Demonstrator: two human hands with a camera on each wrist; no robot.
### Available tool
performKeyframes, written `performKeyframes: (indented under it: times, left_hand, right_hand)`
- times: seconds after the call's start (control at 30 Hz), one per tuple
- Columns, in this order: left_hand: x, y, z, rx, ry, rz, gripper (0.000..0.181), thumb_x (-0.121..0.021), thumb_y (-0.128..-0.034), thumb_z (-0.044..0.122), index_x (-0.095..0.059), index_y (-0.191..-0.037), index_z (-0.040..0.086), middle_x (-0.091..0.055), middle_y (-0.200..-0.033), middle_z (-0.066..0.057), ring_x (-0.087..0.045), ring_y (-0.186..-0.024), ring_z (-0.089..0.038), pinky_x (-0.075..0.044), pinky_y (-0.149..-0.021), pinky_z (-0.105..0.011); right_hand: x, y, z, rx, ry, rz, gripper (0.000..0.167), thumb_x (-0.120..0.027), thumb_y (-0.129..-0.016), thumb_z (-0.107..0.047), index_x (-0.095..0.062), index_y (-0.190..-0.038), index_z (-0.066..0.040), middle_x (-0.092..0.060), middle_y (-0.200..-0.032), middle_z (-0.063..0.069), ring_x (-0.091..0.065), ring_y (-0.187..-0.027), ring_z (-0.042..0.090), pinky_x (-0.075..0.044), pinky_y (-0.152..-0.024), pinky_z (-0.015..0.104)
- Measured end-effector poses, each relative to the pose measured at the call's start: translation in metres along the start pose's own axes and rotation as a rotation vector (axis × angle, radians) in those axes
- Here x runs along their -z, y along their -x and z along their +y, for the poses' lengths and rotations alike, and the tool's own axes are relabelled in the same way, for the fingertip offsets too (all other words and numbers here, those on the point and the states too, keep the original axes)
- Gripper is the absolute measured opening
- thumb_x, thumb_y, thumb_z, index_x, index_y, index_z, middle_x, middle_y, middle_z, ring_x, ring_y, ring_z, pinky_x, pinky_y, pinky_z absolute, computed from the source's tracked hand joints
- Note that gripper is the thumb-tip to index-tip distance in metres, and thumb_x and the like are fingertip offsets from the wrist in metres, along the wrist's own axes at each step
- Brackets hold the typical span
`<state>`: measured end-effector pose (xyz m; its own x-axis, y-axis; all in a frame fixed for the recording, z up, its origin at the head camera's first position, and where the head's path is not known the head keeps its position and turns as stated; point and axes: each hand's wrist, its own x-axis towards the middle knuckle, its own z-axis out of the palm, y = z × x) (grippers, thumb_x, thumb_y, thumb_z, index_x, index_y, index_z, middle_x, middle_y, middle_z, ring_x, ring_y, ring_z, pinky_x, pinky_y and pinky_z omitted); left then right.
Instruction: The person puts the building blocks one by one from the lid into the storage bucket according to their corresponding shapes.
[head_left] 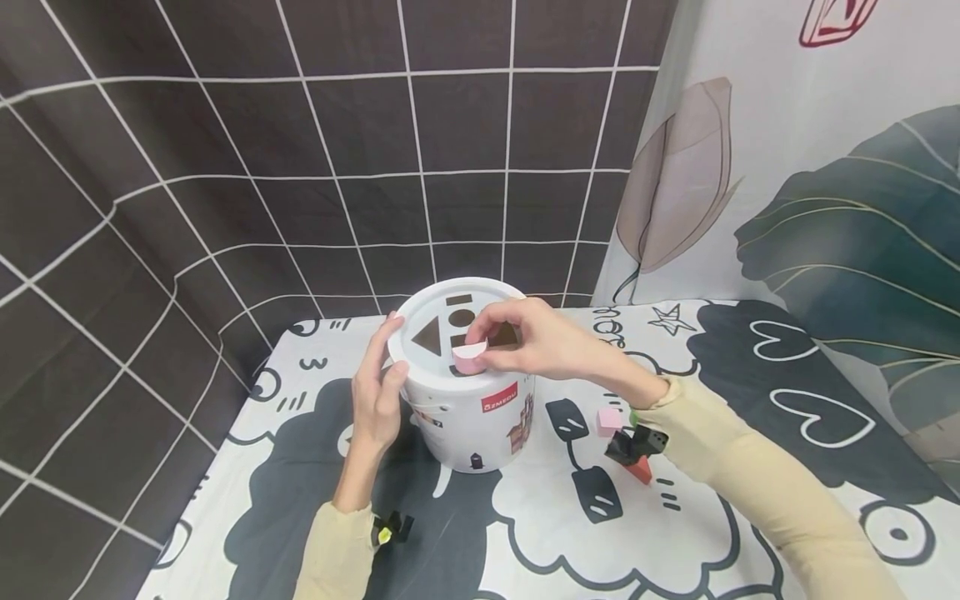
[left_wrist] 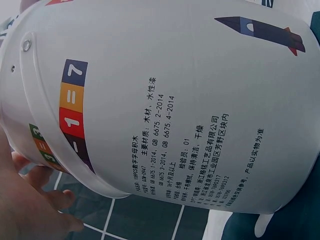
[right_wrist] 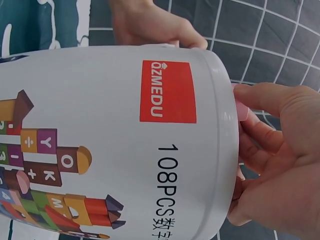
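Observation:
A white bucket (head_left: 465,433) with a red brand label stands on the printed cloth. Its white lid (head_left: 408,354) has cut-outs, among them triangles, a circle and a narrow rectangle. My right hand (head_left: 525,337) pinches a pink half-round block (head_left: 469,360) with a paler top, over a cut-out at the lid's near edge. In the right wrist view, part of that pink block (right_wrist: 242,109) shows beside the rim under my fingers. My left hand (head_left: 378,396) rests against the left side of the lid's rim, its thumb near the edge and its fingers extended along it.
On the cloth under my right forearm lie a pink block (head_left: 609,421), a red block (head_left: 640,470) and a partly hidden green one (head_left: 633,417). A dark cloth (head_left: 360,208) with a white grid hangs behind the bucket, and a leaf-patterned curtain (head_left: 750,217) hangs at right.

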<state>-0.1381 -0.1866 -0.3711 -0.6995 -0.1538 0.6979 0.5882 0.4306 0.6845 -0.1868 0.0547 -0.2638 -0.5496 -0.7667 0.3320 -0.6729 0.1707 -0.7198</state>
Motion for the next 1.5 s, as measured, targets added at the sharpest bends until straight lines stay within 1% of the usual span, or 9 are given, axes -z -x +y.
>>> performKeyframes:
  times: [0.13,0.47,0.57,0.7,0.8,1.0,1.2,1.37,1.5]
  left_hand:
    - [0.0,0.0,0.0,0.011,-0.003,-0.007,0.057,-0.048,-0.0878,0.026,-0.056,-0.139,0.003,-0.05,-0.148,-0.012,-0.045,-0.138,-0.029,-0.029,-0.113,-0.05]
    - [0.0,-0.001,0.002,0.018,-0.004,-0.008,0.056,-0.047,-0.0889,0.028,-0.056,-0.139,0.003,-0.05,-0.148,-0.014,-0.043,-0.138,-0.031,-0.028,-0.113,-0.053]
    - [0.0,-0.001,0.002,0.019,-0.003,-0.011,0.056,-0.048,-0.0888,0.027,-0.056,-0.139,0.003,-0.05,-0.148,-0.013,-0.043,-0.138,-0.031,-0.028,-0.113,-0.052]
    - [0.0,0.0,0.002,0.019,-0.008,-0.014,0.056,-0.047,-0.0882,0.026,-0.056,-0.139,0.004,-0.049,-0.149,-0.013,-0.044,-0.138,-0.03,-0.028,-0.113,-0.051]
    - [0.0,0.001,0.001,0.01,-0.009,-0.009,0.056,-0.048,-0.0883,0.026,-0.056,-0.139,0.004,-0.05,-0.148,-0.013,-0.044,-0.138,-0.031,-0.028,-0.113,-0.05]
    - [0.0,0.0,-0.001,0.001,-0.011,-0.005,0.057,-0.047,-0.0879,0.026,-0.056,-0.139,0.003,-0.05,-0.148,-0.013,-0.045,-0.137,-0.03,-0.028,-0.114,-0.048]
    - [0.0,0.0,0.0,0.013,-0.015,-0.007,0.057,-0.046,-0.0881,0.026,-0.056,-0.14,0.003,-0.05,-0.148,-0.012,-0.046,-0.137,-0.029,-0.029,-0.113,-0.048]
    - [0.0,0.0,0.0,0.013,-0.02,-0.008,0.057,-0.046,-0.0885,0.026,-0.056,-0.14,0.004,-0.05,-0.148,-0.011,-0.046,-0.136,-0.029,-0.03,-0.113,-0.049]
    - [0.0,0.0,0.0,0.014,-0.025,-0.006,0.057,-0.047,-0.0885,0.026,-0.056,-0.14,0.004,-0.05,-0.148,-0.011,-0.047,-0.136,-0.029,-0.03,-0.113,-0.049]
  right_hand:
    - [-0.003,-0.002,-0.001,-0.001,0.01,-0.003,0.02,-0.079,-0.083,-0.002,-0.071,-0.1,-0.006,-0.069,-0.096,-0.003,-0.066,-0.089,0.016,-0.056,-0.086,0.034]
    - [-0.007,-0.005,-0.001,0.011,0.073,0.001,0.017,-0.08,-0.082,-0.003,-0.072,-0.097,-0.006,-0.07,-0.092,-0.003,-0.064,-0.086,0.015,-0.056,-0.083,0.032]
    - [-0.006,-0.004,0.0,0.015,0.099,0.001,0.02,-0.08,-0.081,-0.004,-0.072,-0.1,-0.005,-0.07,-0.095,-0.003,-0.062,-0.092,0.018,-0.054,-0.086,0.034]
    - [0.0,0.002,0.001,0.01,0.154,0.042,0.023,-0.081,-0.081,-0.006,-0.073,-0.103,-0.006,-0.071,-0.1,-0.003,-0.056,-0.096,0.024,-0.048,-0.085,0.044]
    - [0.008,0.009,0.002,-0.015,0.166,0.092,0.022,-0.079,-0.082,-0.007,-0.074,-0.103,-0.008,-0.072,-0.1,-0.003,-0.055,-0.094,0.025,-0.045,-0.082,0.045]
    - [0.032,0.033,0.013,-0.096,0.161,0.188,0.018,-0.075,-0.086,-0.009,-0.073,-0.104,-0.008,-0.071,-0.099,-0.002,-0.059,-0.097,0.02,-0.042,-0.086,0.045]
    - [0.05,0.072,0.034,-0.21,0.187,0.215,0.019,-0.074,-0.087,-0.007,-0.072,-0.106,-0.008,-0.071,-0.102,0.001,-0.06,-0.098,0.021,-0.041,-0.084,0.044]
    - [0.059,0.109,0.055,-0.278,0.238,0.22,0.022,-0.075,-0.086,-0.005,-0.072,-0.107,-0.009,-0.071,-0.104,0.0,-0.059,-0.096,0.014,-0.039,-0.082,0.036]
    - [0.06,0.139,0.071,-0.303,0.255,0.259,0.023,-0.076,-0.086,-0.006,-0.072,-0.109,-0.01,-0.07,-0.104,-0.002,-0.059,-0.095,0.009,-0.039,-0.079,0.028]
